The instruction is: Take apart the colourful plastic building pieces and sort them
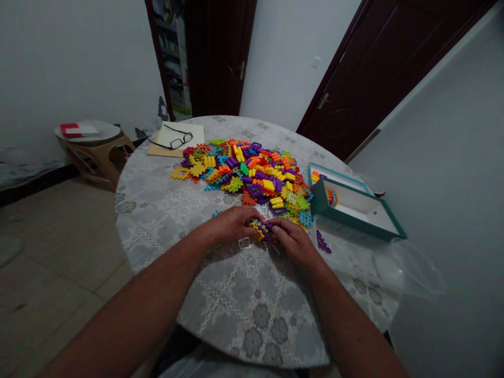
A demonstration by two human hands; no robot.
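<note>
Between my two hands, just above the near side of the table, is a small cluster of interlocking plastic building pieces (261, 229) in yellow, purple and green. My left hand (235, 223) has its fingers closed on the cluster's left side. On the other side, the fingers of my right hand (293, 239) pinch the purple part. My fingers hide some of the cluster. Right behind it spreads a heap of loose building pieces (252, 173) in many colours. A clear square piece (244, 243) lies on the cloth below my left hand.
A round table (157, 210) has a patterned grey cloth. Black glasses (177, 142) rest on a pale board (195, 131) at the back left. To the right stand an open teal box (358, 210) and a clear plastic bag (378, 268), with a purple piece (323, 242) nearby.
</note>
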